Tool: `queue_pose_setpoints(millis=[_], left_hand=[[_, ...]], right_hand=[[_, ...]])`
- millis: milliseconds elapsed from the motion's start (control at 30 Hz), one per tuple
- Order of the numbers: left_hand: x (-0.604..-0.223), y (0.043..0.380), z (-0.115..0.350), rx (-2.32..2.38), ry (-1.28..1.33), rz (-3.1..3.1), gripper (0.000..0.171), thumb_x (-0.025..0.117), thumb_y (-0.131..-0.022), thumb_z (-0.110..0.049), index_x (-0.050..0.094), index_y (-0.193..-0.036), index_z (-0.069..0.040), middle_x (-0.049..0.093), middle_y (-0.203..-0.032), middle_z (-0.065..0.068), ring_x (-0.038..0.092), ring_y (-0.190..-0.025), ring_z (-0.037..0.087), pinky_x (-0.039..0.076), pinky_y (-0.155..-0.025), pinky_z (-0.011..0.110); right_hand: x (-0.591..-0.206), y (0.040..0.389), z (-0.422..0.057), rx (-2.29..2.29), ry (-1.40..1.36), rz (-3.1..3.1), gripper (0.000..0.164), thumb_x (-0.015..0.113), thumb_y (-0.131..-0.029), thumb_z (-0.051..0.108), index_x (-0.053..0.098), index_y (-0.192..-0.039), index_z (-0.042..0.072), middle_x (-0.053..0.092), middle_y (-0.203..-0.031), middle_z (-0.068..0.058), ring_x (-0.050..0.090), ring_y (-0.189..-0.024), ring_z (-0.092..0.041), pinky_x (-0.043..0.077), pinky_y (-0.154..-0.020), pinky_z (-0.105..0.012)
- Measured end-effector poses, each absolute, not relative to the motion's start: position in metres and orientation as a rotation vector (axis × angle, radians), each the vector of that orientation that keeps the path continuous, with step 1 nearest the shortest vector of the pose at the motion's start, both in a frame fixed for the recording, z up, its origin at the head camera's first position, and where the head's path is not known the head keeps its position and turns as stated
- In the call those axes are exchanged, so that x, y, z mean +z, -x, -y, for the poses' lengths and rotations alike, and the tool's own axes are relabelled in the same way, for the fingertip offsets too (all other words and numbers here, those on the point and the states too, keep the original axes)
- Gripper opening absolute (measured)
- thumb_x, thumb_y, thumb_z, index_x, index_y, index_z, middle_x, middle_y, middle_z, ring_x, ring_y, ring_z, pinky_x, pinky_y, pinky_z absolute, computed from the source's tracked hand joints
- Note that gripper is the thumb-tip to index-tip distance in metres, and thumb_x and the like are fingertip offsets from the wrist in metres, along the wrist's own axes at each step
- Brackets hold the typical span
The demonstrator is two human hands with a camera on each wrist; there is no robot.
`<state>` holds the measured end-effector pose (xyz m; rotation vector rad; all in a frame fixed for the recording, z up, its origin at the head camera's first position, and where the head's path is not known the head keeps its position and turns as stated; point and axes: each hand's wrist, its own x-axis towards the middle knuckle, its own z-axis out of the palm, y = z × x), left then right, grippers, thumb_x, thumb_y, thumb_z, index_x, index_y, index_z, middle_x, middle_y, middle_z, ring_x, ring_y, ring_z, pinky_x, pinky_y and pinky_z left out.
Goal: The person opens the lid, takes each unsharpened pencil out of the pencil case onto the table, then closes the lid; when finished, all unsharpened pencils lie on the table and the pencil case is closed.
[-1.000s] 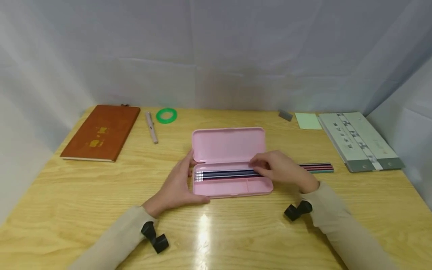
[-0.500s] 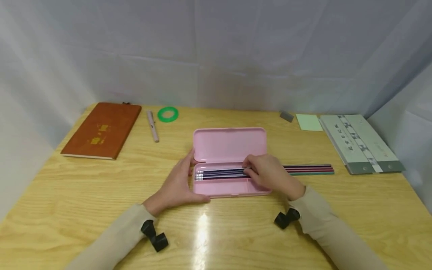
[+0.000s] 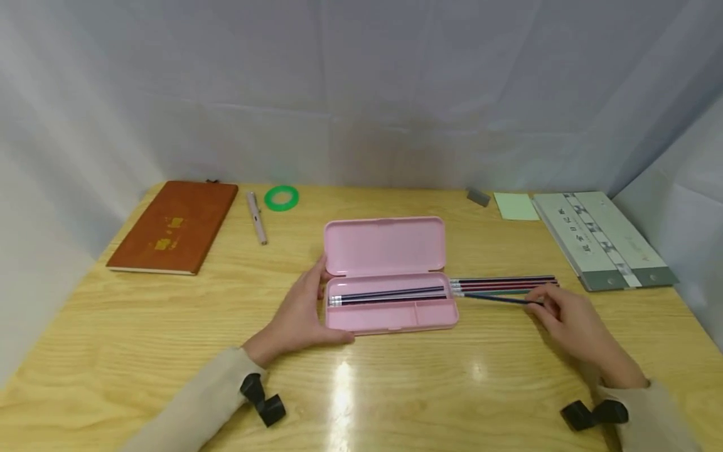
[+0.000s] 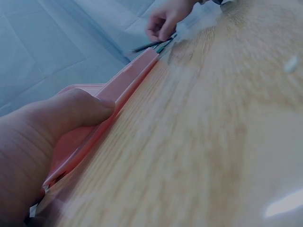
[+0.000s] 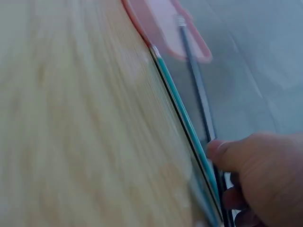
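An open pink pencil case [image 3: 373, 316] lies mid-table with its lid tipped back. My left hand [image 3: 296, 314] grips its left end, the thumb [image 4: 90, 106] along the front wall and the fingers behind. Inside the long compartment are a few dark pencils [image 3: 395, 296], silver ferrules to the left. To the right of the case, my right hand [image 3: 578, 329] pinches a dark blue pencil [image 3: 497, 298] near its right end. In the right wrist view that pencil [image 5: 201, 97] angles over a green pencil [image 5: 180, 101]. Several pencils [image 3: 503, 281] lie side by side beyond it.
At the back left are a brown notebook [image 3: 175, 226], a pen [image 3: 257, 218] and a green ring of tape [image 3: 281, 198]. A grey eraser [image 3: 478, 197], pale green sticky notes [image 3: 516, 206] and a grey-green book [image 3: 604, 238] lie at the back right.
My right hand has moved right, out of the pencil case, carrying a dark blue pencil to the row on the table. Fewer pencils lie in the case. My left hand stays on it.
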<state>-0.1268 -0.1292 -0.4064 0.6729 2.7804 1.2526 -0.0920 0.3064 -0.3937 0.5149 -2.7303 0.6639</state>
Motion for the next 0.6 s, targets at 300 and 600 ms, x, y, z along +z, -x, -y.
queue_pose_setpoints(millis=[300,600], left_hand=[[-0.405,0.127,0.129,1.282,-0.664,-2.769,0.143,0.094,-0.048,-0.042,0.006,-0.155,-0.009,0.052,-0.121,0.004,0.051,-0.107,0.021,0.048,-0.091,0.037],[-0.407,0.126,0.127,1.285,-0.668,-2.764,0.143,0.094,-0.048,-0.042,0.006,-0.156,-0.009,0.052,-0.121,0.004,0.051,-0.108,0.02,0.048,-0.091,0.038]], right_hand=[[-0.398,0.096,-0.323,0.485,-0.531,2.791,0.019,0.071,-0.08,0.0,0.057,-0.092,0.006,0.04,-0.061,0.009,0.03,-0.052,0.003,0.029,-0.047,-0.021],[-0.397,0.106,-0.308,0.46,-0.573,2.76,0.039,0.072,-0.077,-0.002,0.046,-0.106,-0.004,0.043,-0.066,0.006,0.032,-0.052,0.002,0.034,-0.048,-0.023]])
